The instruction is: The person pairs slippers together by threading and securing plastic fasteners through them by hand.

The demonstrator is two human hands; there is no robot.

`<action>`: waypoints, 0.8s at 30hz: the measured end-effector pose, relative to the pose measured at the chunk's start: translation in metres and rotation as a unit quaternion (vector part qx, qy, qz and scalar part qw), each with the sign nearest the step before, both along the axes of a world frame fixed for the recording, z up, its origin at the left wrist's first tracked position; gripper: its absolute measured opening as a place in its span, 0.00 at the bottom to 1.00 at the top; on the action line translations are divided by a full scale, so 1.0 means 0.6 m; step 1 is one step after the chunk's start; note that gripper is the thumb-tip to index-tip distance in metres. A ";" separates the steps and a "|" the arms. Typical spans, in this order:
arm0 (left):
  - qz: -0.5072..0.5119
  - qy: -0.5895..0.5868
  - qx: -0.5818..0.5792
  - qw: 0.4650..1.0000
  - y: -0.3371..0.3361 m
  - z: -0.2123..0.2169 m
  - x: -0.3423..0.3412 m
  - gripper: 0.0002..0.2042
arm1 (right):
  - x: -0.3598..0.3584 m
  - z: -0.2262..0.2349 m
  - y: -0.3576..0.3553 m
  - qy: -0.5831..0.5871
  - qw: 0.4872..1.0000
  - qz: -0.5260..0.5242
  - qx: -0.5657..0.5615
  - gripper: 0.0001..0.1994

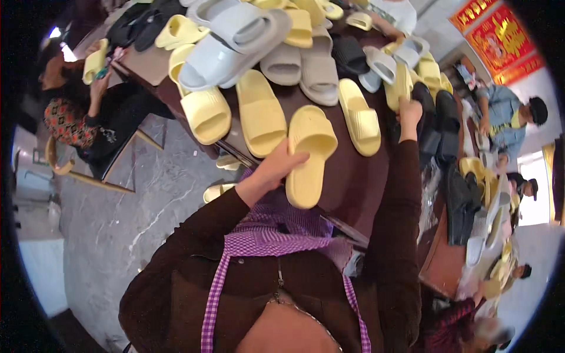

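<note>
My left hand [272,169] grips a yellow slide slipper [307,182] by its side, thumb over the footbed, just above the table's near edge. Stretched out to the right, my right hand [410,113] is closed on the end of another yellow slipper [399,88] at a pile. Between the two hands a single yellow slipper [361,120] lies on the dark red table [353,182]. Two more yellow slippers, one of them a ribbed slipper [206,115], lie left of my left hand, beside a plain slipper [259,112].
Grey slippers [235,47] are heaped at the far side. Black slippers [447,126] line the right side of the table. A seated person [76,112] at the left holds a yellow slipper [94,63]. Several people sit along the right, one in a denim jacket [503,117].
</note>
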State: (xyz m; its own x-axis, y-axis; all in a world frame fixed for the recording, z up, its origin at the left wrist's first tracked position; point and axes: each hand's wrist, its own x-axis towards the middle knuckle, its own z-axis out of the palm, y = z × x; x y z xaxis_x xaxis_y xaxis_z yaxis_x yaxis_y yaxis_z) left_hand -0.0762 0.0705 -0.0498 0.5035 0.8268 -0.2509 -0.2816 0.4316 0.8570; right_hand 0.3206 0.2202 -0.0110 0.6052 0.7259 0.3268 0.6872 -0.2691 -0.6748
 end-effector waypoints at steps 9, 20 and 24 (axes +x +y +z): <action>-0.022 -0.016 0.006 1.000 0.013 0.021 0.020 0.24 | -0.082 0.143 -0.271 -0.004 0.989 -0.031 0.144 0.16; 0.022 0.096 0.201 0.975 0.005 0.002 0.025 0.28 | -0.336 -0.020 -0.520 -0.199 0.977 0.061 0.047 0.17; 0.036 0.226 0.337 0.913 -0.022 -0.006 0.011 0.31 | -0.368 -0.053 -0.530 -0.150 0.984 0.101 0.006 0.19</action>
State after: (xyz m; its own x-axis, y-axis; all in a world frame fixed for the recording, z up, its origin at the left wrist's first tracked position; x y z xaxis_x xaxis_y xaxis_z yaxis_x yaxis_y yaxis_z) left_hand -0.0697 0.0573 -0.0536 0.4122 0.8970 0.1593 0.1594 -0.2431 0.9568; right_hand 0.0997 -0.0975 -0.0426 0.3249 0.8161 0.4780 0.8940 -0.1001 -0.4367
